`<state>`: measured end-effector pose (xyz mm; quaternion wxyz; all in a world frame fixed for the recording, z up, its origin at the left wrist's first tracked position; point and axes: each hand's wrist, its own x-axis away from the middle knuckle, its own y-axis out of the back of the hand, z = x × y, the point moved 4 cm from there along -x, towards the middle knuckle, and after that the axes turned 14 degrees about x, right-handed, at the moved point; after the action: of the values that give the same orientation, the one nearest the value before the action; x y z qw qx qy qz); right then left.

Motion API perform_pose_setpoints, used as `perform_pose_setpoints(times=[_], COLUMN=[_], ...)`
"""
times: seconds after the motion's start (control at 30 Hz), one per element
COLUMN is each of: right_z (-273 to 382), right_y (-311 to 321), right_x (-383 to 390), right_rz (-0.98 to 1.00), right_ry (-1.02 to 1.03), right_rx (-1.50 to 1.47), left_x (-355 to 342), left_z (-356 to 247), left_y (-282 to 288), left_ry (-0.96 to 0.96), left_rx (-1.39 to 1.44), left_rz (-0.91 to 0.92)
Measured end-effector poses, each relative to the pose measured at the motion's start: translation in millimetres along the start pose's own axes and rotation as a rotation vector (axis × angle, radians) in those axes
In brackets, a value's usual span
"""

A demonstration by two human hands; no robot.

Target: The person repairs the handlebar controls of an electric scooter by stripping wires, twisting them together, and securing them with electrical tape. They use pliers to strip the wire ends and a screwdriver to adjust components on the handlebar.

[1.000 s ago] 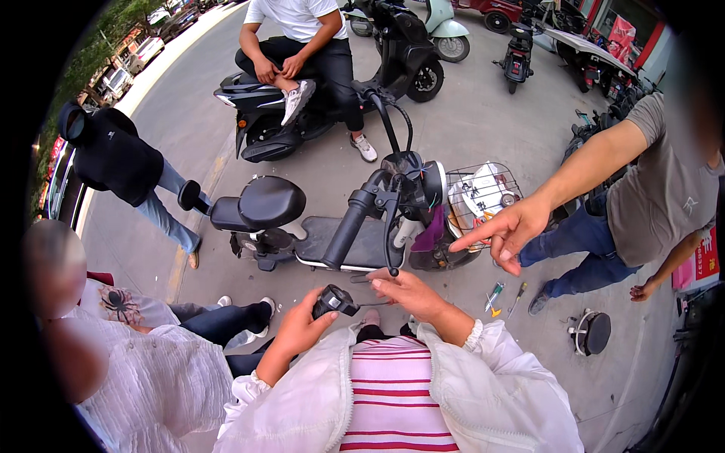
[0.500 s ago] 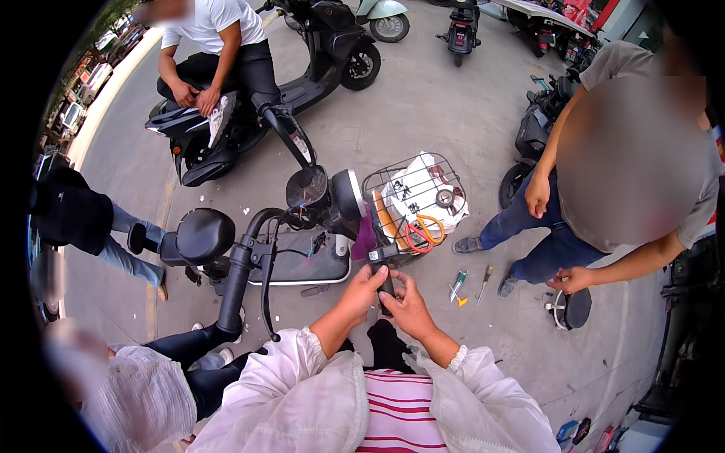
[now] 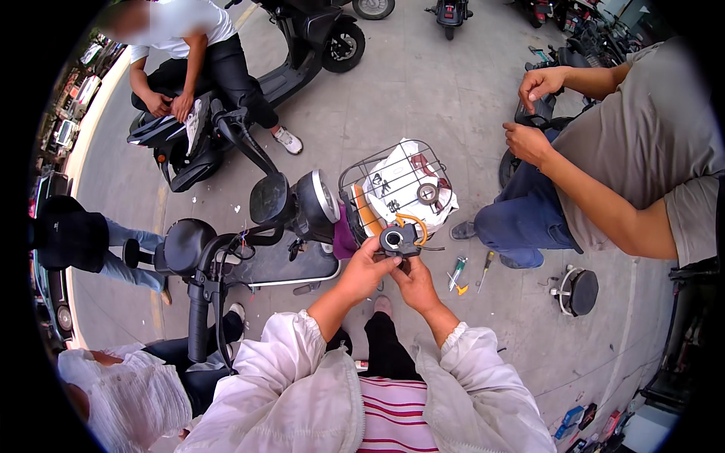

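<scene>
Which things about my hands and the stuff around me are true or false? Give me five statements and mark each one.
1. Your left hand and right hand are both on a small black part. True.
2. The wire basket holds nothing. False: a white bag lies in it.
3. A screwdriver lies on the ground. True.
4. The round stool is on your left. False: it is on your right.
5. The person in the white T-shirt is standing. False: that person sits on a black scooter.
</scene>
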<state>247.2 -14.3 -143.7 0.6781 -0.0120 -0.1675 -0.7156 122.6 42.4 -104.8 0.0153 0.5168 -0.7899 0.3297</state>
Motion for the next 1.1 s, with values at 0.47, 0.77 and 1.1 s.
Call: perform_pose_setpoints(times=[0.47, 0.77, 1.1], right_z=[69, 135, 33], right_y=[-9, -4, 107], right_x=[18, 2, -58], right_rz=[0.009, -0.19, -0.259], right_ry=[0.148, 0.433, 0.167], right_rx=[0.516, 0.926, 0.869], left_x=[13, 14, -68], left_z=[-28, -2, 45], left_y=[23, 35, 40], left_ry=[0.038, 0.232, 0.192], left_rx=[0.206, 0.514, 0.292], left_rz=[0.004, 0.062, -0.323])
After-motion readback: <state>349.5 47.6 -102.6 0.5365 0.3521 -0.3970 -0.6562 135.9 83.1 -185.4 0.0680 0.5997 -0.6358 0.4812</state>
